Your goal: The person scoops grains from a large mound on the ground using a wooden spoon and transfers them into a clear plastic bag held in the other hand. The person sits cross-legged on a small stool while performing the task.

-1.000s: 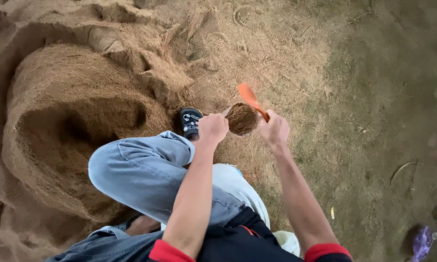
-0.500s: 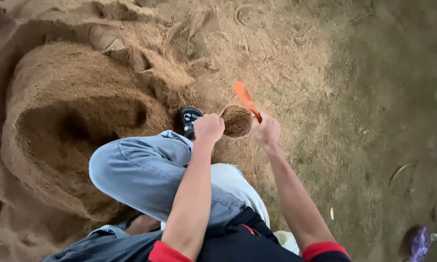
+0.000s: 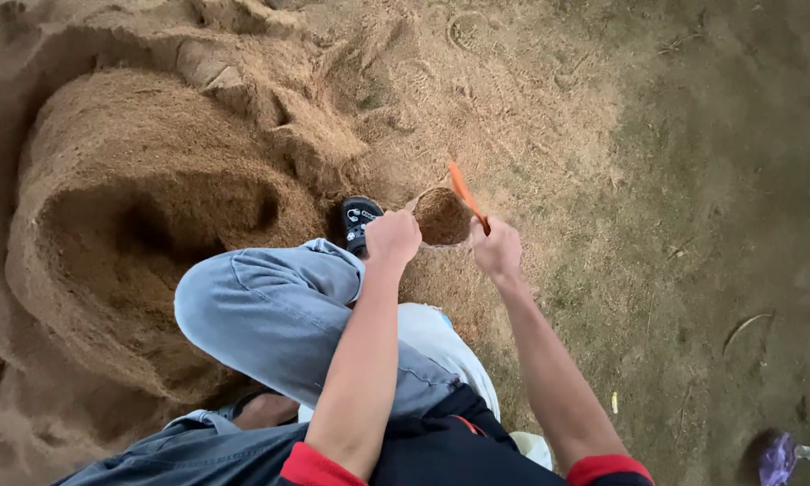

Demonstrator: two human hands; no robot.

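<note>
Gripping the near rim of a small pot (image 3: pixel 443 216) packed with brown fibre, the left hand (image 3: pixel 392 238) is curled into a fist at the middle of the frame, hiding that side of the pot. The right hand (image 3: pixel 496 248) pinches an orange scoop (image 3: pixel 465 193), its handle end buried in the fingers. The scoop's long axis runs diagonally, blade pointing to the upper left over the pot's right edge. A black sandal (image 3: pixel 359 219) peeks from behind a bent knee (image 3: pixel 270 310); a hollowed fibre mound (image 3: pixel 126 207) fills the left.
</note>
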